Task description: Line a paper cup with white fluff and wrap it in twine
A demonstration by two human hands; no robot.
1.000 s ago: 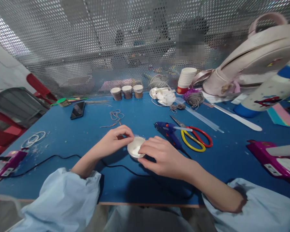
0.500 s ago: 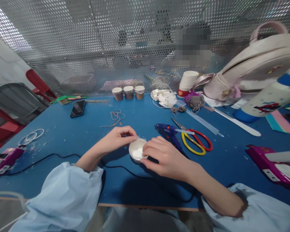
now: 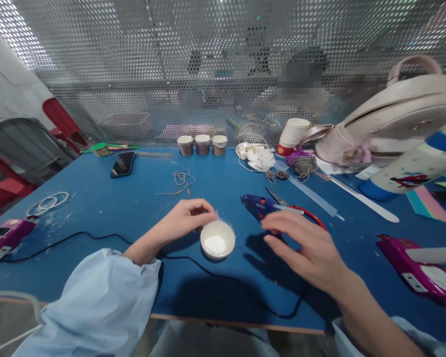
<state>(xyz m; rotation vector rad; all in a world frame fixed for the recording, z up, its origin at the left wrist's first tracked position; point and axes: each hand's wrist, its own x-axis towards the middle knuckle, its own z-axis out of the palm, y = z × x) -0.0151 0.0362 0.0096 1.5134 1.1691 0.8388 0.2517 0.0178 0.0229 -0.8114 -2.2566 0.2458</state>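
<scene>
A small white cup (image 3: 217,240) with white fluff inside stands on the blue table (image 3: 134,223). My left hand (image 3: 186,219) rests beside the cup's left rim, its fingers pinched together at the fluffy edge. My right hand (image 3: 306,245) hovers right of the cup with fingers stretched out and holds nothing. It is above the blue glue gun (image 3: 260,206) and covers part of the red and yellow scissors (image 3: 312,216). The gun's black cord (image 3: 223,277) runs under the cup area.
Three small brown cups (image 3: 202,144), a phone (image 3: 123,163), loose string (image 3: 180,179), white ribbon (image 3: 258,154), a stack of paper cups (image 3: 293,134) and a pink bag (image 3: 390,119) line the back. Purple glue guns lie at the left (image 3: 7,238) and right (image 3: 416,267) edges. A perforated metal screen stands behind.
My right hand has let go of the white cup and moved right, opening over the glue gun and scissors. The left hand stays at the cup's rim.
</scene>
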